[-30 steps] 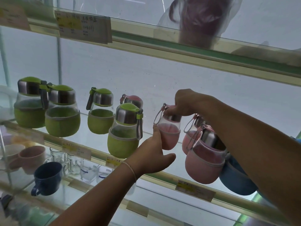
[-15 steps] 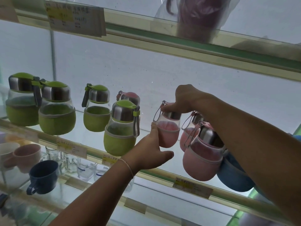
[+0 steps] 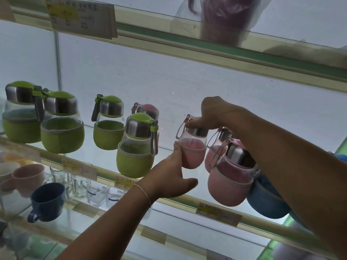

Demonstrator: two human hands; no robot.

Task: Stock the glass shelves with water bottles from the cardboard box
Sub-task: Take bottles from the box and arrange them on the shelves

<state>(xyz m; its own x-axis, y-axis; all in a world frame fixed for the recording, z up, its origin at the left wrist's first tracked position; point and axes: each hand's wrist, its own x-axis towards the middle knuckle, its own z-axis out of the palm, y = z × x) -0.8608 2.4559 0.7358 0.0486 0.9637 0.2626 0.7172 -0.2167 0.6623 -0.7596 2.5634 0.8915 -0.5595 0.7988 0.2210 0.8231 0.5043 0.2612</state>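
Note:
A small pink water bottle (image 3: 191,150) with a steel collar stands on the middle glass shelf (image 3: 105,175). My right hand (image 3: 212,113) grips its cap from above. My left hand (image 3: 169,177) touches its left side with straight fingers, thumb pointing right under it. More pink bottles (image 3: 231,177) crowd close on its right, with a blue one (image 3: 266,199) behind my right arm. Several green bottles (image 3: 135,147) stand to the left, and one pink bottle (image 3: 146,109) sits behind them. The cardboard box is out of view.
The upper glass shelf (image 3: 187,44) carries a wrapped dark red bottle (image 3: 223,17) and a price card (image 3: 80,15). Below, a lower shelf holds a blue cup (image 3: 47,203), a pink cup (image 3: 28,177) and clear glasses (image 3: 82,186). Price tags (image 3: 217,212) line the shelf edge.
Both hands stay on the small pink bottle, which has barely shifted. The view has drifted slightly.

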